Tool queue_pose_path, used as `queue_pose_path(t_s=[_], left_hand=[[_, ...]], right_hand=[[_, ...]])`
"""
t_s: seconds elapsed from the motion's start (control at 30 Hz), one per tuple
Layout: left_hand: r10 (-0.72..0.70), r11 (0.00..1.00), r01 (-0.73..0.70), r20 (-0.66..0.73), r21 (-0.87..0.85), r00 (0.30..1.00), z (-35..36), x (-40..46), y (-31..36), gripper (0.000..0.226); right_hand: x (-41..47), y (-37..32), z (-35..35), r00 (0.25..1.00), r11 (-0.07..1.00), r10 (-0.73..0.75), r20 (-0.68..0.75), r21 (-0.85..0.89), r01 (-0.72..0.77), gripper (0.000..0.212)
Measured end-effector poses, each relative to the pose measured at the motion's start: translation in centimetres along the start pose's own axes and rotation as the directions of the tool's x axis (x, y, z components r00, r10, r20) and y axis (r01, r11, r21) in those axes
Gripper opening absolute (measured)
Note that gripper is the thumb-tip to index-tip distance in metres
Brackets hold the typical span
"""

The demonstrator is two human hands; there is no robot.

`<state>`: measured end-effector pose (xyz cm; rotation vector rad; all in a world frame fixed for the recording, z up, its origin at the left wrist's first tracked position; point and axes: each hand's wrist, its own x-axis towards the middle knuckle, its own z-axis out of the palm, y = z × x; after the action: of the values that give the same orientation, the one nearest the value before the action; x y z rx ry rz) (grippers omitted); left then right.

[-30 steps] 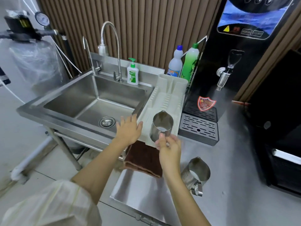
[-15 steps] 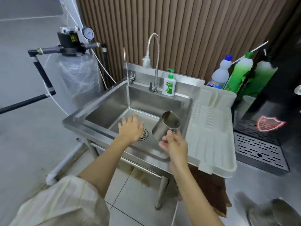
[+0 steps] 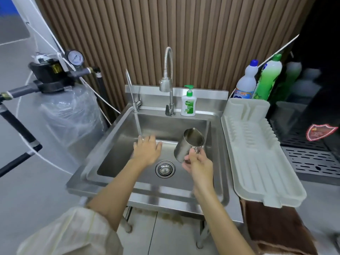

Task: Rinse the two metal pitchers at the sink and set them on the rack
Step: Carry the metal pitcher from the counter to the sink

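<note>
A metal pitcher point(image 3: 189, 143) hangs tilted over the right half of the steel sink point(image 3: 114, 150), its mouth turned up and away from me. My right hand point(image 3: 199, 163) grips it by the handle from below. My left hand point(image 3: 147, 150) hovers flat over the middle of the basin, fingers spread, holding nothing. Behind the basin rises the tall gooseneck tap point(image 3: 168, 78), and a thin second tap point(image 3: 133, 92) stands to its left. The white drying rack point(image 3: 257, 153) lies right of the sink with nothing on it. The second pitcher is out of view.
A green-and-white soap dispenser point(image 3: 188, 103) stands on the sink's back ledge. Two cleaner bottles point(image 3: 257, 81) sit behind the rack. A brown cloth point(image 3: 276, 229) hangs below the rack. A plastic-wrapped filter tank point(image 3: 70, 115) with pipes is at the left, a black dispenser's drip grille point(image 3: 312, 159) at the right.
My view has swung left from the counter to the sink. My right hand carried the pitcher from above the rack to over the basin, and my left hand moved over the basin too.
</note>
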<state>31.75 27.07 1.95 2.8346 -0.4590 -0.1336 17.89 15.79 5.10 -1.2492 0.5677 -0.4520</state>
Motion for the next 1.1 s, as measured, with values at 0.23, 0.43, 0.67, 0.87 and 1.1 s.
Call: queue_pose_path(t_s=[0.23,0.43,0.67,0.87,1.1], left_hand=[[0.036,0.999,-0.035,0.020,-0.029,0.999,0.3,5.2,0.4,0.053],[0.014,0.999,-0.014,0.006,-0.048,1.000,-0.1,9.1,-0.1,0.055],[0.029,0.998,-0.027,0.036,-0.055,0.999,-0.2,13.5,-1.2,0.055],[0.099,0.995,-0.096,0.087,-0.040,0.991,-0.3,17.5,-2.9,0.055],[0.258,0.965,-0.262,0.132,0.010,0.957,0.1,21.4,-3.3,0.050]], right_hand=[[5.2,0.6,1.7,1.000,0.999,-0.015,-0.016,-0.030,0.015,0.040],[9.0,0.4,3.6,0.999,0.999,-0.001,0.045,-0.046,0.003,0.045],[12.3,0.6,6.3,1.000,0.999,-0.007,0.023,-0.049,0.008,0.038],[14.8,2.7,9.0,0.998,0.996,0.017,-0.056,-0.087,-0.022,0.045],[15.5,3.8,11.2,0.977,0.998,-0.016,-0.214,-0.064,0.002,0.042]])
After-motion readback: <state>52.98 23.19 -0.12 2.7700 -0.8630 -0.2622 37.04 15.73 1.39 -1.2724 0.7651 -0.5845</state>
